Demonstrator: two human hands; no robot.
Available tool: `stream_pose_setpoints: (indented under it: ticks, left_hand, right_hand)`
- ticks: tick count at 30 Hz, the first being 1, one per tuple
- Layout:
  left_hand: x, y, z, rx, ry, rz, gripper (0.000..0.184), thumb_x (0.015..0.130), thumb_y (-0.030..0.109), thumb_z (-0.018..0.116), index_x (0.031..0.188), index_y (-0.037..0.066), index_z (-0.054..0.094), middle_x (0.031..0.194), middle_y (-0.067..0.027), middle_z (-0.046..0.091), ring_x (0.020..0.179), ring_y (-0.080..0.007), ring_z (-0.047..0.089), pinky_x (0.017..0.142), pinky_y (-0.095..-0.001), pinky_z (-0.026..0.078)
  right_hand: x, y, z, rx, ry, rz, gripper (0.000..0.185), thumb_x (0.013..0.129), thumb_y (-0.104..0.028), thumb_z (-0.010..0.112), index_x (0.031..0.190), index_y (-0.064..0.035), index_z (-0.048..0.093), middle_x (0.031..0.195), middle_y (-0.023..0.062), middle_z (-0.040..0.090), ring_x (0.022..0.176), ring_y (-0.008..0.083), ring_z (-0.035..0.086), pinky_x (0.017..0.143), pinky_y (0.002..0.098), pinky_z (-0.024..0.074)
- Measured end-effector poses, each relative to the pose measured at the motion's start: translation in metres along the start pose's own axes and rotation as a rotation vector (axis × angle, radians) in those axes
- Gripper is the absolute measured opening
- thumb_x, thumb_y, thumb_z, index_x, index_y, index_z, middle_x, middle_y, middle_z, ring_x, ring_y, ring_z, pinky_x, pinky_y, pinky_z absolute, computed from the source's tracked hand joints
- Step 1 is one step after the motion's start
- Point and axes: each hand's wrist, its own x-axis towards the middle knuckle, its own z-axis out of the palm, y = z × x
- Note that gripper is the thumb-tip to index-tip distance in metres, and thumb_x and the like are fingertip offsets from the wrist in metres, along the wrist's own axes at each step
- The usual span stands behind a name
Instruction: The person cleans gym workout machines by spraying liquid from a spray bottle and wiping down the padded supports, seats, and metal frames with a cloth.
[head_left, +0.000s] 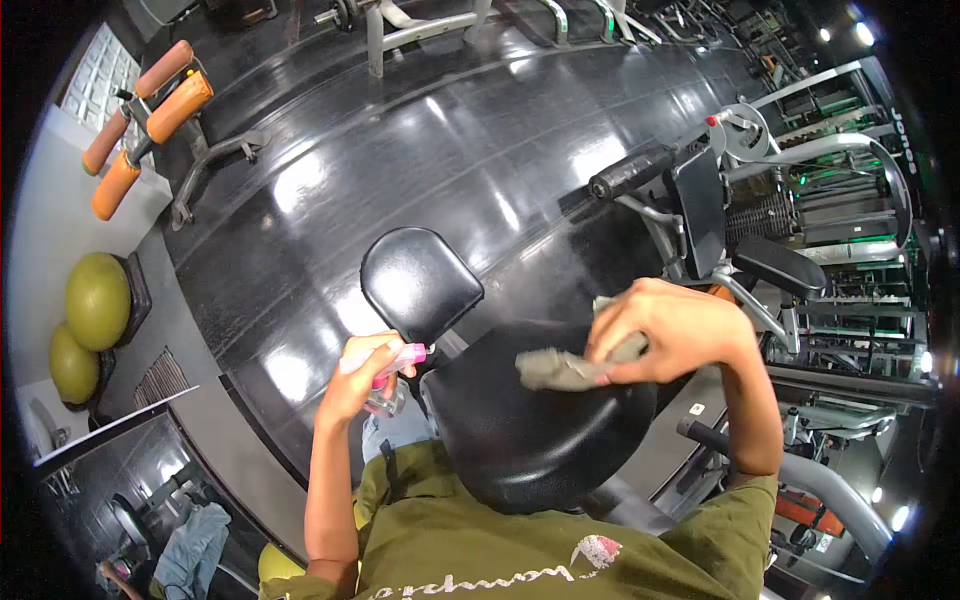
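Observation:
My left hand [362, 375] is closed around a spray bottle [388, 400] with a pink trigger head and a clear body. The nozzle points right, toward a black padded backrest [530, 440] close in front of me. Over that pad, my right hand [665, 325] grips a crumpled grey-green cloth [560, 370]. The cloth hangs above or against the pad's upper part; I cannot tell whether it touches. Beyond the spray bottle is a smaller black seat pad [418, 280] with light glaring on its top.
A gym machine with black pads [697, 210] stands at the right. Orange foam rollers [180, 105] on a metal frame are at the upper left, above green exercise balls [98, 300]. A mirror [150, 500] lies at the lower left. Dark glossy floor [400, 170] spreads ahead.

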Motion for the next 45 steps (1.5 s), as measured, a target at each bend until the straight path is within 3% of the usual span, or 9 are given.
stream_pose_setpoints:
  ticks: [7, 13, 20, 24, 26, 30, 35, 39, 45]
  left_hand:
    - [0.003, 0.004, -0.021, -0.044, -0.072, 0.004, 0.04, 0.097, 0.036, 0.054, 0.085, 0.001, 0.068, 0.075, -0.0063, 0.068, 0.049, -0.0088, 0.051, 0.049, -0.0235, 0.037]
    - [0.008, 0.004, -0.033, -0.048, -0.098, -0.052, 0.04, 0.097, 0.037, 0.055, 0.085, 0.001, 0.069, 0.075, -0.0054, 0.067, 0.05, -0.0089, 0.052, 0.047, -0.0238, 0.038]
    - [0.01, 0.002, -0.04, -0.06, -0.139, -0.05, 0.038, 0.097, 0.035, 0.055, 0.085, 0.001, 0.068, 0.074, -0.0049, 0.067, 0.05, -0.0086, 0.052, 0.047, -0.0241, 0.039]
    - [0.009, 0.001, -0.046, -0.038, -0.166, -0.035, 0.038, 0.098, 0.034, 0.053, 0.086, 0.001, 0.068, 0.075, -0.0051, 0.068, 0.05, -0.0088, 0.053, 0.048, -0.0245, 0.04]
    - [0.008, -0.001, -0.048, -0.024, -0.175, -0.024, 0.039, 0.098, 0.034, 0.053, 0.086, 0.001, 0.068, 0.075, -0.0052, 0.068, 0.051, -0.0091, 0.053, 0.048, -0.0247, 0.04]
    - [0.008, -0.002, -0.049, -0.044, -0.171, -0.025, 0.039, 0.098, 0.034, 0.052, 0.088, 0.0, 0.069, 0.076, -0.0057, 0.068, 0.051, -0.0102, 0.054, 0.049, -0.0252, 0.042]
    - [0.008, -0.005, -0.047, -0.031, -0.185, -0.045, 0.038, 0.098, 0.033, 0.052, 0.089, 0.0, 0.069, 0.076, -0.0057, 0.069, 0.051, -0.0105, 0.054, 0.05, -0.0253, 0.043]
    - [0.005, -0.01, -0.047, -0.032, -0.178, -0.041, 0.038, 0.099, 0.033, 0.052, 0.089, 0.0, 0.068, 0.076, -0.0055, 0.068, 0.051, -0.0106, 0.054, 0.05, -0.0252, 0.043]
    - [0.0, -0.015, -0.048, -0.085, -0.134, -0.049, 0.038, 0.099, 0.032, 0.05, 0.088, 0.0, 0.068, 0.075, -0.0062, 0.068, 0.05, -0.0109, 0.054, 0.05, -0.0251, 0.043]
  right_hand:
    - [0.069, -0.005, 0.048, -0.163, -0.15, 0.088, 0.025, 0.081, -0.027, 0.073, 0.094, -0.0055, 0.075, 0.095, 0.0099, 0.073, 0.092, 0.0322, 0.068, 0.08, 0.0413, 0.0525]
    - [0.034, -0.055, 0.026, 0.056, -0.125, 0.055, 0.022, 0.077, -0.023, 0.075, 0.092, -0.0065, 0.076, 0.092, 0.0131, 0.072, 0.092, 0.0324, 0.068, 0.082, 0.0406, 0.0527]
    - [0.045, -0.028, 0.03, -0.232, -0.081, 0.487, 0.021, 0.077, -0.027, 0.076, 0.09, -0.0099, 0.077, 0.09, 0.0116, 0.073, 0.086, 0.0338, 0.069, 0.076, 0.0421, 0.0547]
    - [0.083, -0.018, 0.066, -0.287, -0.057, 0.339, 0.02, 0.077, -0.028, 0.073, 0.089, -0.0134, 0.078, 0.081, 0.0185, 0.072, 0.083, 0.0374, 0.07, 0.078, 0.0444, 0.0561]
    - [0.089, -0.038, 0.064, -0.254, -0.228, 0.353, 0.024, 0.079, -0.028, 0.074, 0.094, -0.0096, 0.075, 0.094, 0.0107, 0.072, 0.094, 0.0313, 0.068, 0.082, 0.0411, 0.0527]
    - [0.062, -0.072, 0.047, -0.009, -0.18, 0.149, 0.018, 0.081, -0.022, 0.073, 0.093, -0.0082, 0.075, 0.095, 0.0074, 0.072, 0.097, 0.0296, 0.067, 0.085, 0.0394, 0.0515]
    - [0.042, -0.072, 0.039, -0.082, -0.114, 0.258, 0.017, 0.081, -0.023, 0.073, 0.091, -0.01, 0.076, 0.099, 0.0069, 0.073, 0.097, 0.0293, 0.067, 0.089, 0.0388, 0.0515]
    - [0.086, -0.048, 0.051, -0.284, -0.233, 0.484, 0.026, 0.077, -0.031, 0.075, 0.098, -0.0154, 0.078, 0.098, 0.0151, 0.073, 0.097, 0.0338, 0.068, 0.087, 0.0421, 0.0531]
    - [0.133, -0.039, 0.081, -0.304, -0.304, 0.202, 0.031, 0.076, -0.033, 0.071, 0.088, -0.0052, 0.076, 0.092, 0.0202, 0.073, 0.089, 0.039, 0.07, 0.078, 0.0454, 0.0564]
